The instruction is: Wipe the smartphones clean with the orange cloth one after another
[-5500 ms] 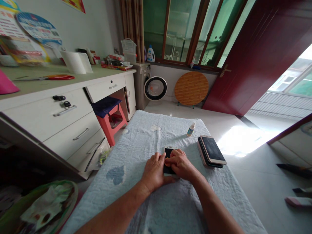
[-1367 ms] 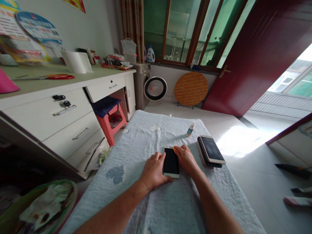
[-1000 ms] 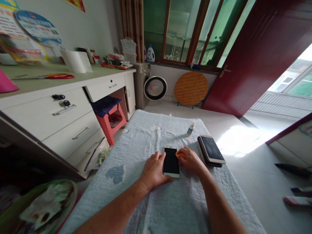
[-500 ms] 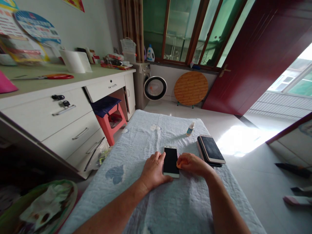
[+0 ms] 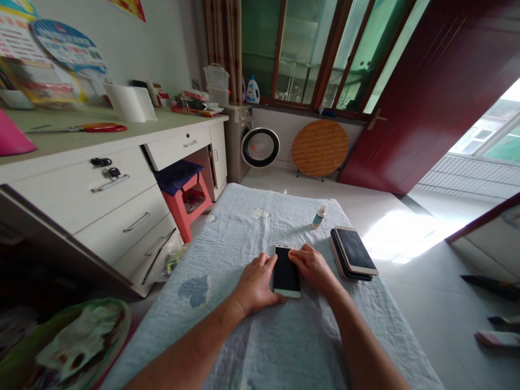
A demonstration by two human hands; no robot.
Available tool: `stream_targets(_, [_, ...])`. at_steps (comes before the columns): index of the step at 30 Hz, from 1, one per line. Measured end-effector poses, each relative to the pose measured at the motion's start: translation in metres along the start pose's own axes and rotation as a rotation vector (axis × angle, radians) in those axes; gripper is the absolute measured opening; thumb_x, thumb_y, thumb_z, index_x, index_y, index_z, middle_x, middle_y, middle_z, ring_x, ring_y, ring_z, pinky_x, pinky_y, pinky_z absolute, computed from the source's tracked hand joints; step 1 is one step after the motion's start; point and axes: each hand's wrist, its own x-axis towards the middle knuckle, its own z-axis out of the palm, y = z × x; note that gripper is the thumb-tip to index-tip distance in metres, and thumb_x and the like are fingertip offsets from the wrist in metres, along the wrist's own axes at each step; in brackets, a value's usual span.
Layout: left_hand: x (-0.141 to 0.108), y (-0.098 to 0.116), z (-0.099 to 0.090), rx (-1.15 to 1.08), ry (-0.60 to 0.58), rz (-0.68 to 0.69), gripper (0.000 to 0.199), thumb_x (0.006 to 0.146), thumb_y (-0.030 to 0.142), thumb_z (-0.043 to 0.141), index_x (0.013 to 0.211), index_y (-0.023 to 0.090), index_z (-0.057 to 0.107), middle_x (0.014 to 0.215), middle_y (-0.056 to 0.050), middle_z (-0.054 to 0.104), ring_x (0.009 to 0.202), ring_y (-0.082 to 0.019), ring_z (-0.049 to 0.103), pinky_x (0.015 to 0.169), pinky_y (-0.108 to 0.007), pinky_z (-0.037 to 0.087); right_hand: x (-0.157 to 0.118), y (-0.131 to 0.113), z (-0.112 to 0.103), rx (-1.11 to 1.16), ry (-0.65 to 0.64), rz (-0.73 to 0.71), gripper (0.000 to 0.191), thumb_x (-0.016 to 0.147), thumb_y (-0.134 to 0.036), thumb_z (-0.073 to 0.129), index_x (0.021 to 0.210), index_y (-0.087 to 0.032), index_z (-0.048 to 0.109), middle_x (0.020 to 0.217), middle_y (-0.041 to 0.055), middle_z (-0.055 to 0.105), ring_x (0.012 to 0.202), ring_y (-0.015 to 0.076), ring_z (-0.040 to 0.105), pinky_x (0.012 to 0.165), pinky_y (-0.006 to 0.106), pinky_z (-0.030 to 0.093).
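A white smartphone [image 5: 287, 276] with a dark screen lies face up on the pale blue quilted cover [image 5: 244, 227]. My left hand [image 5: 257, 283] grips it along its left side, fingers at the upper left edge and thumb by the bottom end. Pinched in my right hand [image 5: 313, 266] is a small orange cloth [image 5: 291, 254], pressed against the upper right of the screen; most of it is hidden under the fingers. Right of that hand sits a stack of phones [image 5: 354, 250], a gold-rimmed one on top. A small spray bottle [image 5: 319, 216] stands upright beyond it.
A white desk [image 5: 134, 187] with drawers runs along the left, a red stool [image 5: 189, 208] tucked under it. At lower left is a waste basket [image 5: 124, 319]. A washing machine [image 5: 239, 143] with its door open, a round wooden tabletop [image 5: 320, 147] and a red door [image 5: 398, 103] stand behind.
My right hand has slid the orange cloth from the phone's right edge up to the upper part of the screen. The left hand keeps its hold. The view has shifted slightly.
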Motion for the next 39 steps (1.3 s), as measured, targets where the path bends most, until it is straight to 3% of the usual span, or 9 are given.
stream_targets(7, [0.000,0.000,0.000,-0.019,0.002,-0.007,0.090,0.052,0.046,0.079,0.131,0.019,0.044,0.121,-0.011,0.052,0.112,-0.030,0.054,0.097,-0.035,0.042,-0.009,-0.007,-0.019,0.260,-0.363,-0.054,0.020,0.077,-0.013,0.057,0.086,-0.020,0.074,0.084,0.0012,0.062,0.076,0.0118,0.059,0.072,0.021,0.043])
stream_targets(10, [0.000,-0.001,0.001,-0.018,0.003,-0.004,0.091,0.052,0.046,0.080,0.132,0.018,0.045,0.121,-0.012,0.052,0.111,-0.030,0.053,0.097,-0.035,0.042,-0.009,-0.008,-0.021,0.259,-0.416,-0.061,0.022,0.075,-0.011,0.057,0.084,-0.020,0.075,0.083,0.0014,0.061,0.075,0.0116,0.058,0.070,0.021,0.043])
stream_targets(20, [0.002,-0.005,-0.002,-0.026,-0.034,0.016,0.098,0.051,0.043,0.081,0.137,0.021,0.041,0.123,-0.011,0.050,0.113,-0.031,0.053,0.099,-0.036,0.041,-0.004,-0.009,-0.005,0.064,-0.025,0.080,0.018,0.081,-0.017,0.055,0.088,-0.019,0.072,0.083,0.0026,0.059,0.077,0.0139,0.058,0.074,0.025,0.042])
stream_targets(30, [0.001,-0.005,-0.003,-0.034,-0.026,0.011,0.096,0.051,0.045,0.083,0.134,0.019,0.043,0.122,-0.011,0.051,0.113,-0.031,0.053,0.098,-0.037,0.042,-0.010,-0.031,0.001,0.070,-0.209,-0.080,0.020,0.075,-0.008,0.053,0.077,-0.019,0.069,0.080,0.0012,0.059,0.074,0.0121,0.055,0.070,0.021,0.040])
stream_targets(39, [-0.001,0.002,-0.009,-0.058,-0.019,-0.001,0.082,0.049,0.039,0.086,0.122,0.025,0.051,0.114,-0.006,0.054,0.108,-0.029,0.056,0.093,-0.035,0.044,-0.002,-0.036,0.025,-0.062,0.023,0.008,0.014,0.086,-0.015,0.051,0.085,-0.021,0.063,0.087,0.0025,0.058,0.084,0.0145,0.053,0.077,0.023,0.039])
